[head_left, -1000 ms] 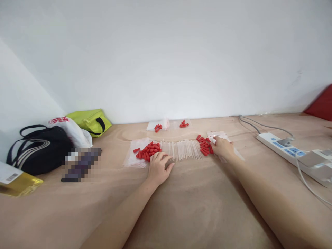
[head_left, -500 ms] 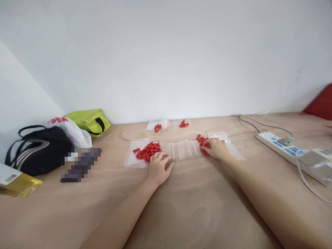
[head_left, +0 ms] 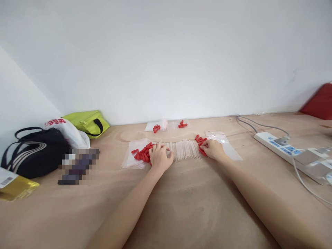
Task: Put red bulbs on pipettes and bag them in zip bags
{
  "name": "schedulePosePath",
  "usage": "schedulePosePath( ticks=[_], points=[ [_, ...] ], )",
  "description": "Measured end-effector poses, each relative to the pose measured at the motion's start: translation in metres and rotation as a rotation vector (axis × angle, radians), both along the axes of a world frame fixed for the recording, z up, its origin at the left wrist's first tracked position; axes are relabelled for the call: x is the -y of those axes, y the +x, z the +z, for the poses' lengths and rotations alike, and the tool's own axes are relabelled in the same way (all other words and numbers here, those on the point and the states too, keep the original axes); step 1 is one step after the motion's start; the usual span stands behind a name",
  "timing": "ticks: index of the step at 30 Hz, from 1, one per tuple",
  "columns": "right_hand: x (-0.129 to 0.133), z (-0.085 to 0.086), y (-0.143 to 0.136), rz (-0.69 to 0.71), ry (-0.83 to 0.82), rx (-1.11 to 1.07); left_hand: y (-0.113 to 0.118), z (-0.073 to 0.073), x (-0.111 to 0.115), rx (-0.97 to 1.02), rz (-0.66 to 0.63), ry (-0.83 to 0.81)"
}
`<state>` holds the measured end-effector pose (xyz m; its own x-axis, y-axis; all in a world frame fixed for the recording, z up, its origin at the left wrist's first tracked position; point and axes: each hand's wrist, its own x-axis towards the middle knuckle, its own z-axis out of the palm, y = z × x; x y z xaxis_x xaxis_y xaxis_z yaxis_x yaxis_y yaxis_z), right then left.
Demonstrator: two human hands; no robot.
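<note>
A row of thin clear tubes [head_left: 185,149] lies side by side in the middle of the table. My left hand [head_left: 160,157] rests over the row's left end, fingers spread and bent, beside a pile of red pieces [head_left: 142,154] on clear plastic bags [head_left: 127,159]. At the right end of the row, my right hand [head_left: 213,149] has its fingertips pressed together at a smaller pile of red pieces [head_left: 199,139]. What its fingertips hold is too small to tell. A clear zip bag [head_left: 232,150] lies flat just beyond that hand.
Near the wall lie two small bags with red pieces [head_left: 156,128] [head_left: 183,124]. A black bag [head_left: 52,148], a lime-green bag [head_left: 89,121] and a yellow packet [head_left: 20,186] are at the left. On the right sits a white power strip [head_left: 275,145] with cables.
My left hand has moved up over the left end of the tube row, covering part of the red pile. My right hand stays at the small red pile. The view has shifted slightly.
</note>
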<state>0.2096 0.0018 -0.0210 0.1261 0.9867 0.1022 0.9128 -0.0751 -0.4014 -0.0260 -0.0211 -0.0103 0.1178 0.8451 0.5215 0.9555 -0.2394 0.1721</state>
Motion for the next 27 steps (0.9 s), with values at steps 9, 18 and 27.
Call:
schedulePosePath(
  ticks=[9,18,27],
  points=[
    [0.003,0.0,-0.01,-0.041,0.276,0.077,0.021,0.007,-0.022,-0.109,0.143,-0.131],
    [0.03,-0.016,-0.056,0.173,0.493,-0.088,0.028,0.006,-0.022,-0.202,0.162,-0.15],
    [0.042,-0.023,-0.059,0.512,0.593,-0.294,0.004,0.015,0.006,-0.172,-0.081,-0.148]
  ],
)
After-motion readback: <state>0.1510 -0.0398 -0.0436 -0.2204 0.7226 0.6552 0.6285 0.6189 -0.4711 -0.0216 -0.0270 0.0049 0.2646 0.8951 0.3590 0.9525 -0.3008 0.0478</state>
